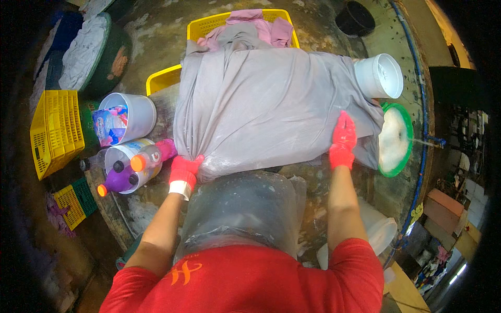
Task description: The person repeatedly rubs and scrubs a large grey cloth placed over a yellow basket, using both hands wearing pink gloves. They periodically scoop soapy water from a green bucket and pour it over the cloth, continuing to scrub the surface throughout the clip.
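Nearest, a red shirt (235, 281) bears orange lettering, partly lost in its folds; below it the body is cut off by the frame. A clear plastic apron (240, 203) is seen between the forearms. At the near left corner of a grey cloth (271, 104), a bunched edge is grasped by the red-gloved left hand (183, 171), its fingers partly hidden. The red-gloved right hand (343, 141) is laid on the cloth's near right part, fingers extended and unclenched; whether any fabric is pinched cannot be told. The cloth is spread between and beyond both hands; what supports it is covered.

Just left of the left hand, an orange-capped bottle (148, 158) is labelled, too small to read. Farther beyond that hand, a printed colourful packet (110, 125) is held in a white bucket (142, 115). Right of the right hand, white contents are held in a green basin (408, 151). Farthest, pink fabric (255, 23) is heaped in a yellow basket (206, 24).
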{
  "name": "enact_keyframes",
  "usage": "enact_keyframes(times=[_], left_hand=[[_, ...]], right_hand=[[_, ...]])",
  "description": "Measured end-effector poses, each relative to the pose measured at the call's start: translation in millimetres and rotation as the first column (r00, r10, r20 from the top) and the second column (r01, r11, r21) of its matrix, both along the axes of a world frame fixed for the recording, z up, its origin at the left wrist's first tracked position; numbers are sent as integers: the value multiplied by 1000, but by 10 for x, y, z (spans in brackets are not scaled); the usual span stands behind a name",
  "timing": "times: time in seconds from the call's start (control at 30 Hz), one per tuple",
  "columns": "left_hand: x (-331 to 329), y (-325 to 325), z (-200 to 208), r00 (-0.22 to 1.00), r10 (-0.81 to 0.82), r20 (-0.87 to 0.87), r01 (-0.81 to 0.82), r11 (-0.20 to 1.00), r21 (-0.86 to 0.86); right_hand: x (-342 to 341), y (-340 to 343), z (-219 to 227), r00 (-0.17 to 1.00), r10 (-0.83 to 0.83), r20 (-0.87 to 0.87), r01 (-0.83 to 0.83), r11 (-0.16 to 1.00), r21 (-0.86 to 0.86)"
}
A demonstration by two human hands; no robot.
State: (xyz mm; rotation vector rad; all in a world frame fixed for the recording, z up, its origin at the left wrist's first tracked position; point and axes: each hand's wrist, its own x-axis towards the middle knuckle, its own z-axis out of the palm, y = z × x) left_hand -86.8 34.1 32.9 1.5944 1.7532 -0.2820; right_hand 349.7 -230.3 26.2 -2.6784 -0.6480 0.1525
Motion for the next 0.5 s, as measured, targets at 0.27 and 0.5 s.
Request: enact_keyframes(times=[0.27,0.5], left_hand=[[116,40,196,997,-53,-48,51,998,-40],[-82,16,70,1000,19,-9,-19,1000,-5]], right_hand=[[-1204,91,-809,704,710,-11,-708,702,-81],[-321,663,-84,896,428,115,-410,899,-152]])
